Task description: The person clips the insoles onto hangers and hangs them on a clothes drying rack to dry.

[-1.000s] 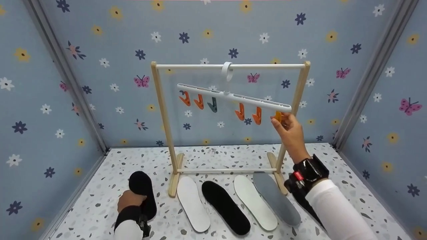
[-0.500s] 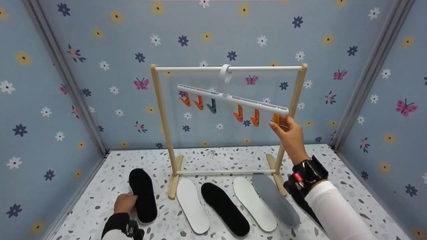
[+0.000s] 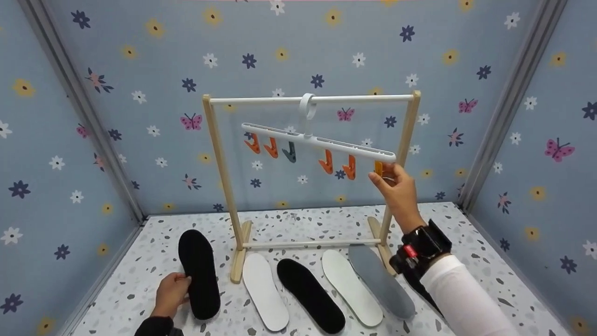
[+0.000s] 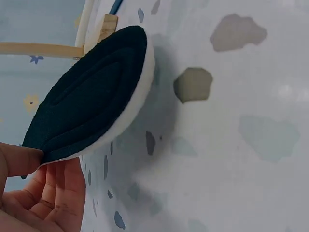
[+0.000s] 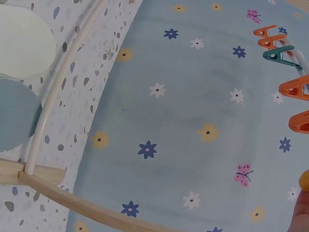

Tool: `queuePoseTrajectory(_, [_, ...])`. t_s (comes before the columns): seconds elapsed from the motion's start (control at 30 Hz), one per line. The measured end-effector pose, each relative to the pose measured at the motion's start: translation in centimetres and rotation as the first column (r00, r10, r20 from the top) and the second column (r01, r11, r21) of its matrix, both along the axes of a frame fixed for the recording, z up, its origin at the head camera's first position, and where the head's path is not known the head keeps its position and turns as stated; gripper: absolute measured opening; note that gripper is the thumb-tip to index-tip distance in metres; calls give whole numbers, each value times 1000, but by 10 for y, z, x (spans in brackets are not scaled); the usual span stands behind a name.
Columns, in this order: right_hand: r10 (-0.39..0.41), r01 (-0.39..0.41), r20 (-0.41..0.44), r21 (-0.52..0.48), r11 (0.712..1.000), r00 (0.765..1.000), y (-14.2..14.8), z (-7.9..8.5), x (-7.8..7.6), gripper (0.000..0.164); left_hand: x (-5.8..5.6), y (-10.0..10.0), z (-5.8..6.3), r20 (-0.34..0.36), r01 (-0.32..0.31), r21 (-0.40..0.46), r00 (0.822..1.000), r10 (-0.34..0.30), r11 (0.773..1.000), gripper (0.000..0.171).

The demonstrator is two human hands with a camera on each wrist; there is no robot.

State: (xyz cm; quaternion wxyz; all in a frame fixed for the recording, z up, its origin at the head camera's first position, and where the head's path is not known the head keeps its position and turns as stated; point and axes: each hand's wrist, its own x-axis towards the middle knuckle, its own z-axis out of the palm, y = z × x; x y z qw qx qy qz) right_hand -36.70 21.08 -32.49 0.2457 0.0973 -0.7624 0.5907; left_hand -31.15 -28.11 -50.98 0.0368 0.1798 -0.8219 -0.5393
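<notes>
My left hand (image 3: 171, 295) pinches the edge of a black insole (image 3: 199, 275) between thumb and fingers, at the left of the table. Seen from the left wrist, the insole (image 4: 96, 96) is tilted up, its pale underside showing over a shadow. At the right end of a white clip hanger (image 3: 322, 142), my right hand (image 3: 401, 191) pinches a yellow clothespin (image 3: 378, 168). Several other clothespins hang along the tilted bar, orange ones (image 3: 349, 167) and a dark green one (image 3: 290, 152). Only a fingertip and a bit of the yellow clothespin (image 5: 304, 180) show in the right wrist view.
The hanger hooks over the top rod of a wooden-legged stand (image 3: 223, 172). Before it lie a white insole (image 3: 266, 291), a black one (image 3: 311, 296), an off-white one (image 3: 352, 287) and a grey one (image 3: 382, 282). Another dark insole (image 3: 422, 291) is partly under my right arm.
My left hand has shifted from over the black insole to its left edge and tilted it up. My right hand stays on the yellow clothespin. The head view has shifted slightly.
</notes>
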Motion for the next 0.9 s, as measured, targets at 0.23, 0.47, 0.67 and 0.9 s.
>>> queuePoseTrajectory(0.23, [2, -2, -10, -15, 1000, 1000, -1, -3, 0, 41, 1, 12, 16, 37, 16, 79, 999, -19, 997, 33])
queuePoseTrajectory(0.47, [5, -5, 3, -12, 1000, 1000, 1, -1, 0, 43, 6, 27, 30, -34, 44, 99, 999, -41, 994, 27])
queuePoseTrajectory(0.67, [-5, 7, 27, -44, 999, 1000, 0, -1, -1, 44, 12, 42, 40, -38, 64, 74, 997, -61, 995, 27])
queuePoseTrajectory(0.9, [-2, 5, 43, -71, 997, 999, -2, -1, -2, 41, 19, 61, 47, -91, 99, 92, 992, -90, 991, 25])
